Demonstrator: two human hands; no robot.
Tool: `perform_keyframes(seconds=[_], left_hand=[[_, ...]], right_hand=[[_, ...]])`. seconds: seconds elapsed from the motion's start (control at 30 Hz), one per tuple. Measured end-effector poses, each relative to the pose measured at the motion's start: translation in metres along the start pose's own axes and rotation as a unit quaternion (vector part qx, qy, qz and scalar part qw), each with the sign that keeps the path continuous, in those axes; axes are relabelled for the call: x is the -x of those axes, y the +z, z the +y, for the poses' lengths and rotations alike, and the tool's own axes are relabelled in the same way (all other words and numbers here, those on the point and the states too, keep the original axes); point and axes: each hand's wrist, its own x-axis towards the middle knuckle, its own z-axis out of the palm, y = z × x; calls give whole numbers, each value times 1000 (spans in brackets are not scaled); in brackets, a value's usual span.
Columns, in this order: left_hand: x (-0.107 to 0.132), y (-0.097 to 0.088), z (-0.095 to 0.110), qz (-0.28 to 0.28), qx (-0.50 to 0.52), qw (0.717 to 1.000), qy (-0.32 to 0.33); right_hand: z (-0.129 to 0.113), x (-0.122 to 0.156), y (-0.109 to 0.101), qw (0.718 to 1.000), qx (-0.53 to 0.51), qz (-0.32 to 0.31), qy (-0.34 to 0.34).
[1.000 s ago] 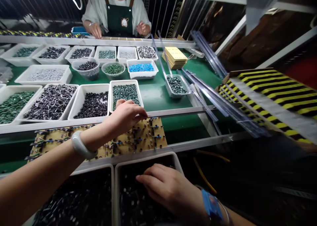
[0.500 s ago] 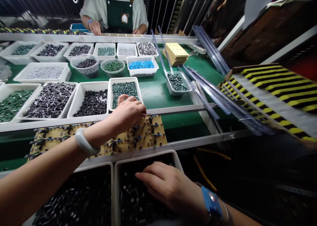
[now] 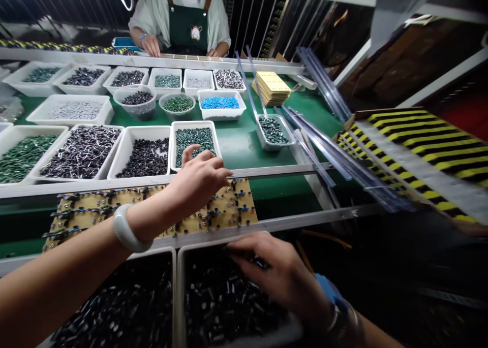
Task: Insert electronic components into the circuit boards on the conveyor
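My left hand point(image 3: 200, 178) reaches over the brown circuit boards point(image 3: 232, 211), which are set with small parts. Its little finger is raised; the other fingers bend down and hide their tips, so what they pinch cannot be seen. Just beyond it stands a white tray of dark green capacitors point(image 3: 196, 138). My right hand point(image 3: 280, 269) is above the right-hand bin of black cylindrical capacitors point(image 3: 213, 297), fingers curled. Between its thumb and fingers a shiny dark capacitor point(image 3: 261, 262) shows. A second bin of black capacitors point(image 3: 122, 302) lies to the left.
Several trays of small parts, such as blue ones point(image 3: 219, 103), line the green bench point(image 3: 238, 147). Beyond are stacked bare boards point(image 3: 271, 86) and clear plastic tubes point(image 3: 316, 139). A striped box point(image 3: 423, 155) stands right. A co-worker point(image 3: 186, 23) sits opposite.
My right hand has risen toward the far rim of the bin and moved slightly right. My left hand stays over the boards, its fingers shifted a little. The view has tilted slightly.
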Motion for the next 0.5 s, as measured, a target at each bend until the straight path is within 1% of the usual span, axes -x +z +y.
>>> perform_keyframes(seconds=[0.03,0.1,0.13,0.2,0.23,0.3,0.33,0.37,0.43,0.5], left_hand=[[6,-8,5,3,-10,1000,3],[26,-25,17,-19,-38,999,23],[41,-34,23,-46,-51,997,38],[78,-47,34,-115,-70,988,73],[98,-49,38,-164,-75,980,85],[138,-47,46,-260,-66,958,101],[155,-42,48,-313,-52,942,107],[170,-36,51,-352,-37,929,106],[190,-23,54,-407,-14,910,75],[202,-11,56,-429,4,902,49]], right_hand=[[3,-4,-6,999,-8,19,36],[11,-13,-16,994,-22,46,99],[15,-18,-20,991,-27,54,122],[25,-25,-26,988,-26,63,140],[30,-27,-28,988,-21,65,140],[37,-31,-29,989,-7,63,135],[39,-33,-28,989,-1,59,133],[40,-34,-28,990,4,56,130],[40,-38,-27,991,19,47,123],[38,-43,-27,993,43,43,104]])
